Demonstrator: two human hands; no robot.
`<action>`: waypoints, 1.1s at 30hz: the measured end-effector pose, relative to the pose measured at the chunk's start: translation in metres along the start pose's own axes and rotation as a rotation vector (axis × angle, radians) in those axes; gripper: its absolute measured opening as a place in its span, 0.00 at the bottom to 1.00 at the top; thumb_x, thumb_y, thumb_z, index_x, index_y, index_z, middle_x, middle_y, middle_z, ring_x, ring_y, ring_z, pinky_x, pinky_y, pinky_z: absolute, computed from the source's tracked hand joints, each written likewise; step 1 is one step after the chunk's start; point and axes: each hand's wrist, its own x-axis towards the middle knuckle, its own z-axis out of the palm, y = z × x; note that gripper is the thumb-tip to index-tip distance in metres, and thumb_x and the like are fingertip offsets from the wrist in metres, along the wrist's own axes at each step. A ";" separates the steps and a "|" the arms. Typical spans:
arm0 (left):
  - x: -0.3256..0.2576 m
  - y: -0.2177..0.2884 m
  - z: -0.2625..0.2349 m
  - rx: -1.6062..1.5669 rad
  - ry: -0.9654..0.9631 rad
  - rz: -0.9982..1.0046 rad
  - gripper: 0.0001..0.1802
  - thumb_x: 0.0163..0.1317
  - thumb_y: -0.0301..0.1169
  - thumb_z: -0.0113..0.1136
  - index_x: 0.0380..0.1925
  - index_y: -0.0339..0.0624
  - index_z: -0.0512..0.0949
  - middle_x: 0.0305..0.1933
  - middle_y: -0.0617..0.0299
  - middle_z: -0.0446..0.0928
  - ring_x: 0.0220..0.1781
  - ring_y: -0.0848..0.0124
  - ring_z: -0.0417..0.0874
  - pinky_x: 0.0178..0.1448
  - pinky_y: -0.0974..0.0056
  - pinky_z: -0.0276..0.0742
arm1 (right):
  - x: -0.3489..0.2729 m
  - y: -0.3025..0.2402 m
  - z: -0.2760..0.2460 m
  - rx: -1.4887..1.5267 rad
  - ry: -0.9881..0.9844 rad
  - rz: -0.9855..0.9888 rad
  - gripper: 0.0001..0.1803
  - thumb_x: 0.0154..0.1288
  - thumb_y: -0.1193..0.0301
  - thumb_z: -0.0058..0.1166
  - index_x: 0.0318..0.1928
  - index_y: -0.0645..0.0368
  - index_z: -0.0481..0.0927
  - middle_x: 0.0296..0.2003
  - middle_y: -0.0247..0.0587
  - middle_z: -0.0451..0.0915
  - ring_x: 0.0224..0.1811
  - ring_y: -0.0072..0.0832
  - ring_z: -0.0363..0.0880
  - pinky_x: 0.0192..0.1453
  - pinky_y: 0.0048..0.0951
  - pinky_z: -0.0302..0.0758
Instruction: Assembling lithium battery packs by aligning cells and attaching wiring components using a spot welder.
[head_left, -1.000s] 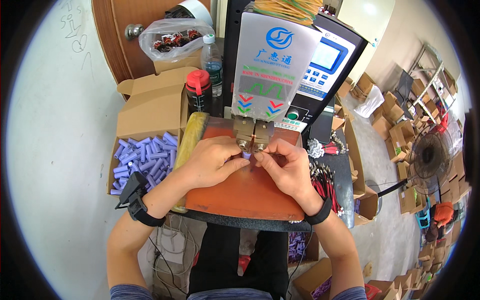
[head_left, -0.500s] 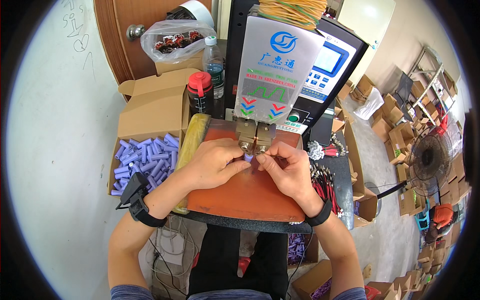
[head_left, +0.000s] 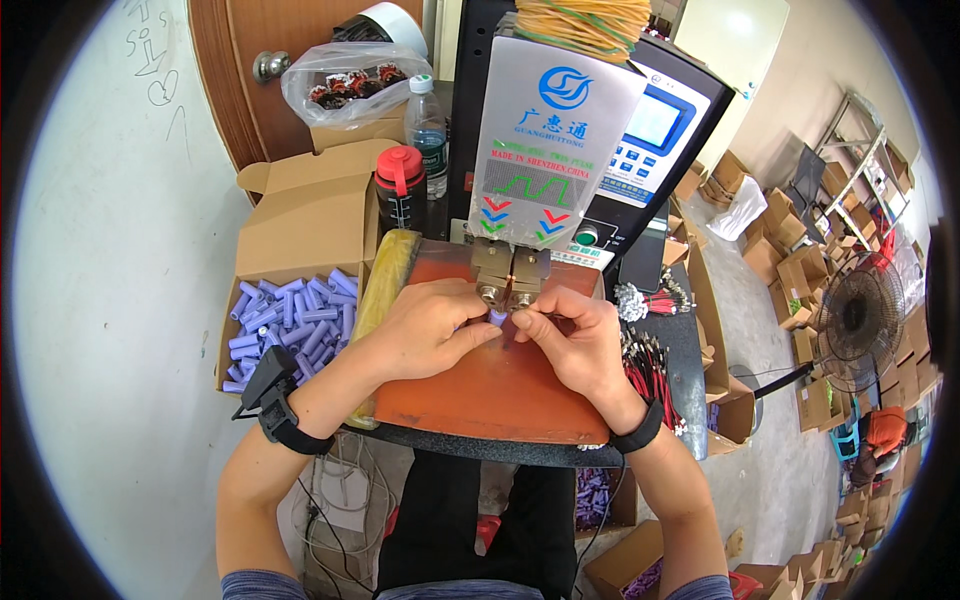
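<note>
My left hand [head_left: 425, 328] and my right hand [head_left: 575, 345] meet over a red-brown work board [head_left: 490, 385], pinching a small purple cylindrical cell [head_left: 496, 317] between their fingertips. The cell sits just under the two brass electrode heads [head_left: 510, 275] of a grey and black spot-welding machine [head_left: 560, 140]. My right fingers also touch a thin wire at the cell. Most of the cell is hidden by my fingers.
An open cardboard box [head_left: 290, 240] with several purple cells [head_left: 290, 320] stands at the left. A red-capped black bottle [head_left: 400, 190], a water bottle [head_left: 428, 120] and a plastic bag [head_left: 355, 85] stand behind. Red and black wire bundles [head_left: 650, 350] lie right. A fan [head_left: 860, 325] stands far right.
</note>
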 end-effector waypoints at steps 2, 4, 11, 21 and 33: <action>0.000 0.001 0.000 -0.008 0.003 -0.002 0.11 0.61 0.37 0.58 0.34 0.41 0.79 0.32 0.53 0.77 0.38 0.53 0.78 0.40 0.53 0.72 | 0.000 0.000 0.001 -0.011 0.003 -0.003 0.05 0.62 0.76 0.60 0.34 0.66 0.82 0.28 0.37 0.82 0.30 0.19 0.82 0.34 0.20 0.77; 0.001 0.001 0.000 -0.015 0.005 -0.003 0.11 0.61 0.37 0.58 0.34 0.41 0.79 0.32 0.53 0.77 0.38 0.53 0.78 0.40 0.53 0.72 | 0.000 0.001 0.001 -0.023 0.007 -0.006 0.05 0.61 0.75 0.61 0.34 0.66 0.82 0.28 0.37 0.83 0.30 0.19 0.82 0.34 0.20 0.77; 0.000 0.001 0.001 -0.033 0.008 0.002 0.10 0.60 0.36 0.59 0.35 0.42 0.79 0.32 0.54 0.77 0.37 0.53 0.79 0.39 0.53 0.72 | 0.000 0.000 0.002 -0.075 0.007 -0.025 0.05 0.60 0.75 0.62 0.34 0.66 0.82 0.28 0.39 0.83 0.29 0.20 0.82 0.33 0.22 0.76; -0.002 -0.002 0.003 0.020 0.013 0.005 0.11 0.60 0.37 0.59 0.34 0.41 0.80 0.31 0.53 0.76 0.37 0.52 0.78 0.39 0.53 0.72 | 0.000 -0.003 0.003 -0.171 0.048 -0.071 0.05 0.59 0.75 0.63 0.34 0.64 0.83 0.26 0.39 0.83 0.27 0.18 0.80 0.32 0.21 0.75; 0.002 0.001 0.006 -0.257 0.244 -0.191 0.11 0.61 0.32 0.55 0.40 0.37 0.75 0.28 0.51 0.76 0.32 0.51 0.79 0.34 0.56 0.72 | 0.004 0.014 0.003 -0.151 0.206 -0.093 0.16 0.54 0.73 0.65 0.42 0.63 0.75 0.20 0.34 0.78 0.18 0.21 0.73 0.25 0.22 0.69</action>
